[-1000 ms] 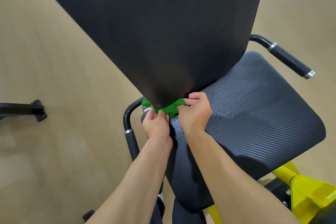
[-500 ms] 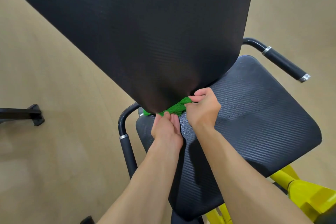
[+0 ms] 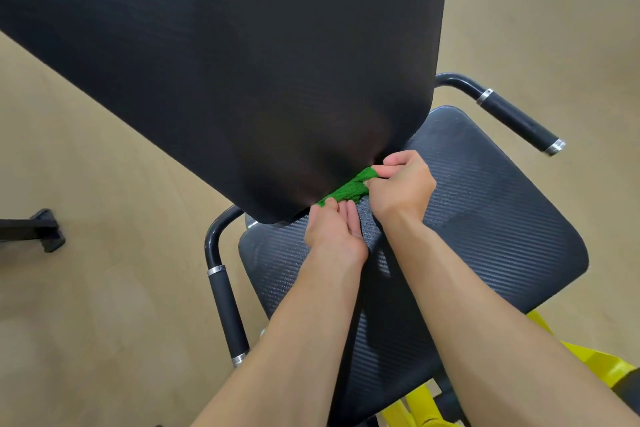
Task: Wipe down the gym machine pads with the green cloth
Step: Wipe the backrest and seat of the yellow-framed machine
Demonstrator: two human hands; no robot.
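A green cloth (image 3: 348,189) is stretched along the gap where the black back pad (image 3: 242,62) meets the textured black seat pad (image 3: 485,218). My right hand (image 3: 401,185) pinches the cloth's right end near the back pad's lower edge. My left hand (image 3: 334,230) holds the cloth's left end with its fingers curled against it. Part of the cloth is hidden under the back pad's edge and behind my fingers.
Black handles with silver rings flank the seat, one at the left (image 3: 225,302) and one at the upper right (image 3: 516,116). Yellow frame parts (image 3: 595,362) show at the lower right. A black machine foot (image 3: 41,230) rests on the tan floor at left.
Both hands have slid the cloth to the right along the gap under the back pad, and the cloth is now pulled out longer between them.
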